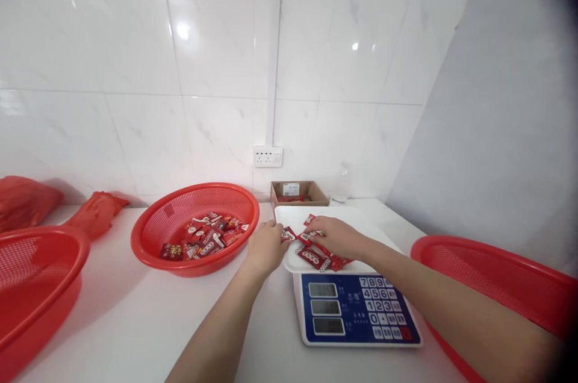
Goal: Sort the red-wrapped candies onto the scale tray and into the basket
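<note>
Small, glossy red packets with white lettering (312,256) lay in a loose pile on the near part of a flat white plastic tray (374,235), atop a white scale with a blue keypad panel (356,311). The left hand (267,245), at the tray's left edge, had thumb and fingertips clamped on one small red packet (288,234). The right hand (338,235) reached in from the right, fingers bent down onto the pile; whether they gripped a packet could not be told. Handling them well likely called for a light fingertip pinch, packets kept inside the rim, and wrists held off the tray so as not to disturb the reading. To the left stood a round red plastic mesh basket (151,217) of similar packets; beyond the tray, an open brown cardboard box (323,195); to the far right, another red basket (478,245).
</note>
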A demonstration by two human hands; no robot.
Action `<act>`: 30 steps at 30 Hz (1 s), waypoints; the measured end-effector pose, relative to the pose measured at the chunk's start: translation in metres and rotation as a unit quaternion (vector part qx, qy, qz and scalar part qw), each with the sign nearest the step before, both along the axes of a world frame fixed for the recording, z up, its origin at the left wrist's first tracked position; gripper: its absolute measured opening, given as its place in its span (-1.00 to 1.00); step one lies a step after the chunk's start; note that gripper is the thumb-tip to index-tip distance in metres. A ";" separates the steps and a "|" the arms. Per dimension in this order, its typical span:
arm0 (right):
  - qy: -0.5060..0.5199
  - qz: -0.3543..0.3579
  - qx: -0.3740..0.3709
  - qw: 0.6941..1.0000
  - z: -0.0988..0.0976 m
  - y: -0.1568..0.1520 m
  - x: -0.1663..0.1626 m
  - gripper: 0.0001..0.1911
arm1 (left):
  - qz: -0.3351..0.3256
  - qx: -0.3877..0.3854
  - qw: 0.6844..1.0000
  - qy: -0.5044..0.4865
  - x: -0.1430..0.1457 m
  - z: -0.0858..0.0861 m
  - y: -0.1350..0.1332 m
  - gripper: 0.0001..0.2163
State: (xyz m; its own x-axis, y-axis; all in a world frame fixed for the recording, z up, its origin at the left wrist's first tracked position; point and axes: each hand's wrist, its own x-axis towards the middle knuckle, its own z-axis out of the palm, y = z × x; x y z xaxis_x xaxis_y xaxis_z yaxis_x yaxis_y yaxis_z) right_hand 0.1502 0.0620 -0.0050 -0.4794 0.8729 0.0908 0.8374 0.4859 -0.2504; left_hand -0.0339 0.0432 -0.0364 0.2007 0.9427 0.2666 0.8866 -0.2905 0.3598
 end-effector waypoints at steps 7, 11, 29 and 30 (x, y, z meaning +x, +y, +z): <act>0.088 -0.052 0.001 0.995 0.001 0.005 0.003 -0.67 | -0.023 0.047 0.992 -0.116 0.003 0.005 -0.001 -0.75; 0.275 -0.097 -0.074 0.954 0.017 -0.003 -0.005 -0.58 | -0.068 0.050 0.974 -0.212 0.010 0.015 -0.010 -0.73; 0.343 0.014 -0.040 0.938 0.052 -0.043 -0.029 -0.73 | -0.145 -0.071 0.744 -0.649 0.013 0.037 -0.026 -0.76; 0.341 0.018 -0.040 0.939 0.052 -0.042 -0.028 -0.73 | -0.150 -0.083 0.728 -0.664 0.013 0.037 -0.027 -0.76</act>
